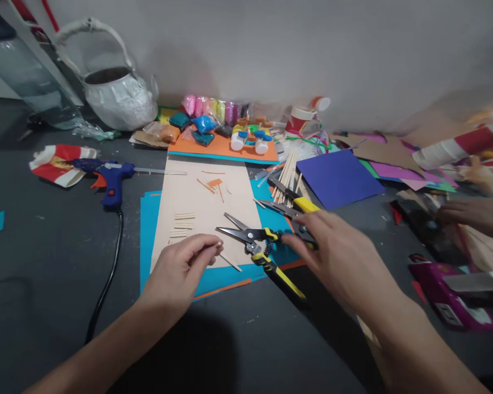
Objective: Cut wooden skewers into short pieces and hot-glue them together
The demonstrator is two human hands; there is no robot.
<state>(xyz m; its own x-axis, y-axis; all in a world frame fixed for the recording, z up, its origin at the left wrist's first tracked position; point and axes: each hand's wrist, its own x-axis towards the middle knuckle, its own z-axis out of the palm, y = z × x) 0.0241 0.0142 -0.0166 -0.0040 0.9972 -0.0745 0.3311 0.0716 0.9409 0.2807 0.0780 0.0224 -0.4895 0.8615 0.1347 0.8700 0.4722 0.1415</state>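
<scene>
My left hand [181, 262] is closed in a pinch on a thin wooden stick [231, 262]; one end shows at the fingertips, the rest slants down right over the paper. My right hand [332, 251] has thumb and fingers apart over the handle side of the yellow-and-black shears [252, 241]. Its thumb is at the upper handle, but whether it touches cannot be made out. The shears lie with blades spread. Beyond them, partly under my right hand, is another bladed tool [277, 208]. Short cut sticks [184, 225] lie in small groups on the cream sheet [168, 191].
A blue glue gun [113, 174] lies left, its cord [114, 268] running forward. Longer sticks [286, 178] and a blue-purple sheet [339, 178] lie behind my right hand. A purple stapler-like device [447, 295] and another person's hand [472, 210] are at right. A kettle-shaped pot [119, 98] stands back left.
</scene>
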